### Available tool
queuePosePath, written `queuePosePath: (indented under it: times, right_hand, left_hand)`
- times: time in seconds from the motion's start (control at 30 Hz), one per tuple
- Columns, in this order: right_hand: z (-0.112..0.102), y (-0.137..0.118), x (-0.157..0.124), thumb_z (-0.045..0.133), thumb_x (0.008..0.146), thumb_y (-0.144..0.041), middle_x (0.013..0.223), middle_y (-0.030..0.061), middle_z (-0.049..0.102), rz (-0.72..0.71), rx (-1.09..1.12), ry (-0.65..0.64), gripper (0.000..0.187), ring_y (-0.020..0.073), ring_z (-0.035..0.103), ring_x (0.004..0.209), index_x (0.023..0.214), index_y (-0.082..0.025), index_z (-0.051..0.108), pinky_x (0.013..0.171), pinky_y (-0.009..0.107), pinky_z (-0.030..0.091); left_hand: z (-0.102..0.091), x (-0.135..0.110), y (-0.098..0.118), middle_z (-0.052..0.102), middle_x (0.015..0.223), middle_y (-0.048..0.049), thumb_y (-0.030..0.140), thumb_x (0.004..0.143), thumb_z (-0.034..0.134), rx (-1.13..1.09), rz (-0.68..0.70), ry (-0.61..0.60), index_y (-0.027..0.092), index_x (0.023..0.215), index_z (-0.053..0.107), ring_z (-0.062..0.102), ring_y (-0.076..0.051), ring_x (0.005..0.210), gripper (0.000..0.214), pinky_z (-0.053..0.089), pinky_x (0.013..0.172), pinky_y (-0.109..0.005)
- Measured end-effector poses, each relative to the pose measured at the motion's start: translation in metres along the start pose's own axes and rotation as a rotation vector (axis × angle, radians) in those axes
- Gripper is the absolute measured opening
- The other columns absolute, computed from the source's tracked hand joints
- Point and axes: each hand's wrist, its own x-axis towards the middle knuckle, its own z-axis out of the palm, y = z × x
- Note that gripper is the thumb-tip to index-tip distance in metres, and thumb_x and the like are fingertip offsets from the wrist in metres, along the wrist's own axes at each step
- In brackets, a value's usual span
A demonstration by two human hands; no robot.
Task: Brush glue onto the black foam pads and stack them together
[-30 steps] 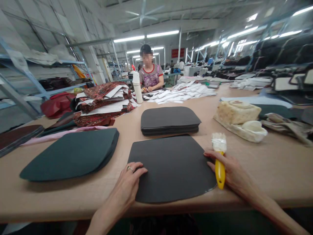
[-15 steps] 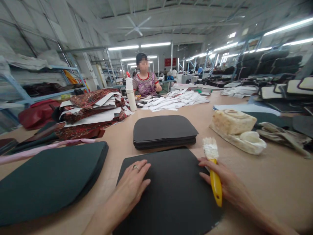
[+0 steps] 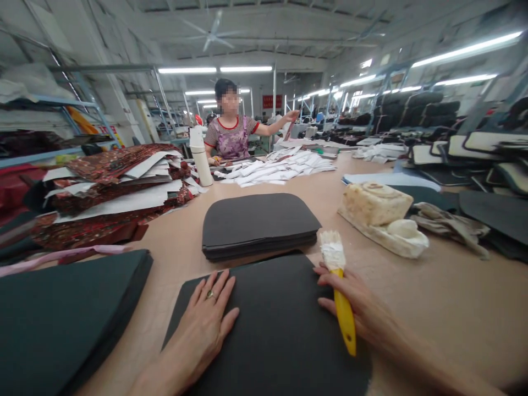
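My left hand (image 3: 208,319) lies flat with fingers spread on the left part of a dark grey sheet (image 3: 276,324), a ring on one finger. At the sheet's right edge is my right hand (image 3: 346,294), which holds a paintbrush (image 3: 344,319) with a yellow handle. The brush's bristles point away from me and are caked with white. My right fingertips reach the sheet's edge. Just beyond the sheet sits a stack of dark grey panels (image 3: 259,220) with rounded far corners. Left of my left hand lies a stack of dark green panels (image 3: 70,313).
A white-crusted block-shaped container (image 3: 375,203) stands at the right beside a crumpled cloth (image 3: 449,223). Patterned red pieces (image 3: 111,165) are piled at the left, near a cream bottle (image 3: 200,159). Across the table, a person (image 3: 231,132) sits behind white strips (image 3: 280,168).
The view has turned slightly right, so things sit further left. My left fingers have spread wider on the sheet. The person opposite has stretched an arm out sideways, holding a strip.
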Motion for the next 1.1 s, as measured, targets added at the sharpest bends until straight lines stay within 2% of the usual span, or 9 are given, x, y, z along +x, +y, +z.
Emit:
queuePosePath:
  times: [0.13, 0.3, 0.4, 0.5, 0.63, 0.77, 0.83, 1.0, 1.1]
  right_hand:
    - [0.001, 0.002, -0.001, 0.054, 0.08, -0.025, 0.097, 0.0075, 0.068, -0.073, -0.049, -0.059, 0.009, 0.0272, 0.061, 0.101, 0.087, -0.023, 0.059, 0.088, 0.047, 0.048]
    - [0.001, 0.001, -0.002, 0.052, 0.081, -0.023, 0.097, 0.008, 0.069, -0.091, -0.089, -0.059, 0.007, 0.0255, 0.061, 0.099, 0.085, -0.022, 0.058, 0.089, 0.047, 0.046]
    - [0.0, -0.004, -0.001, 0.053, 0.081, -0.024, 0.096, 0.0087, 0.069, -0.116, -0.117, -0.044, 0.005, 0.0267, 0.062, 0.097, 0.082, -0.022, 0.058, 0.084, 0.048, 0.048]
    - [0.004, -0.012, -0.004, 0.053, 0.082, -0.026, 0.107, 0.0097, 0.066, -0.174, -0.089, -0.004, 0.01, 0.0267, 0.06, 0.103, 0.09, -0.023, 0.058, 0.085, 0.046, 0.05]
    - [0.024, -0.014, -0.012, 0.055, 0.08, -0.027, 0.116, 0.0086, 0.062, -0.227, 0.043, 0.011, 0.013, 0.0249, 0.06, 0.103, 0.092, -0.025, 0.059, 0.08, 0.038, 0.055]
    - [0.047, -0.008, -0.02, 0.055, 0.079, -0.027, 0.112, 0.0103, 0.064, -0.191, 0.165, 0.083, 0.017, 0.027, 0.061, 0.101, 0.095, -0.025, 0.06, 0.079, 0.04, 0.056]
    - [0.052, -0.004, -0.023, 0.056, 0.079, -0.03, 0.115, 0.0106, 0.063, -0.156, 0.237, 0.071, 0.019, 0.0286, 0.06, 0.104, 0.097, -0.025, 0.061, 0.08, 0.041, 0.056]
    - [0.047, -0.003, -0.025, 0.055, 0.08, -0.034, 0.117, 0.0095, 0.062, -0.114, 0.307, 0.018, 0.021, 0.0293, 0.06, 0.105, 0.098, -0.028, 0.06, 0.079, 0.042, 0.057]
    - [0.042, -0.004, -0.025, 0.06, 0.075, -0.033, 0.12, 0.007, 0.06, -0.111, 0.27, -0.029, 0.024, 0.0316, 0.055, 0.111, 0.099, -0.031, 0.061, 0.085, 0.046, 0.054]
  left_hand:
    - [0.003, -0.001, 0.0, 0.038, 0.14, -0.01, 0.038, 0.089, 0.037, -0.004, 0.023, 0.039, 0.016, 0.132, 0.043, 0.036, -0.03, 0.128, 0.048, 0.035, 0.103, -0.049]
    - [-0.001, 0.004, 0.01, 0.036, 0.142, -0.0108, 0.032, 0.086, 0.041, -0.032, 0.008, 0.08, 0.016, 0.132, 0.042, 0.029, -0.031, 0.132, 0.049, 0.03, 0.105, -0.052]
    - [-0.01, 0.006, 0.025, 0.027, 0.146, -0.0068, 0.037, 0.088, 0.039, -0.087, 0.04, 0.012, 0.02, 0.137, 0.033, 0.02, -0.029, 0.135, 0.053, 0.025, 0.108, -0.052]
    - [-0.018, 0.004, 0.04, 0.026, 0.147, -0.006, 0.043, 0.089, 0.037, -0.161, 0.069, -0.099, 0.022, 0.138, 0.031, 0.018, -0.028, 0.136, 0.054, 0.021, 0.109, -0.052]
    - [-0.019, -0.003, 0.046, 0.026, 0.147, -0.008, 0.048, 0.09, 0.033, -0.242, 0.056, -0.075, 0.02, 0.137, 0.032, 0.018, -0.027, 0.136, 0.055, 0.018, 0.111, -0.05]
    - [-0.016, -0.018, 0.039, 0.026, 0.147, -0.0108, 0.053, 0.089, 0.029, -0.272, 0.025, -0.057, 0.017, 0.137, 0.032, 0.017, -0.027, 0.136, 0.06, 0.018, 0.111, -0.049]
    - [-0.017, -0.031, 0.031, 0.024, 0.147, -0.0112, 0.055, 0.089, 0.027, -0.266, -0.028, -0.057, 0.017, 0.138, 0.03, 0.016, -0.026, 0.137, 0.062, 0.018, 0.111, -0.048]
    - [-0.019, -0.07, 0.009, 0.019, 0.148, -0.0132, 0.051, 0.09, 0.03, -0.187, -0.253, -0.077, 0.013, 0.14, 0.026, 0.014, -0.025, 0.137, 0.063, 0.019, 0.111, -0.047]
    - [-0.016, -0.088, 0.002, 0.018, 0.148, -0.0121, 0.049, 0.09, 0.032, -0.185, -0.302, -0.066, 0.014, 0.14, 0.026, 0.014, -0.025, 0.137, 0.061, 0.022, 0.111, -0.047]
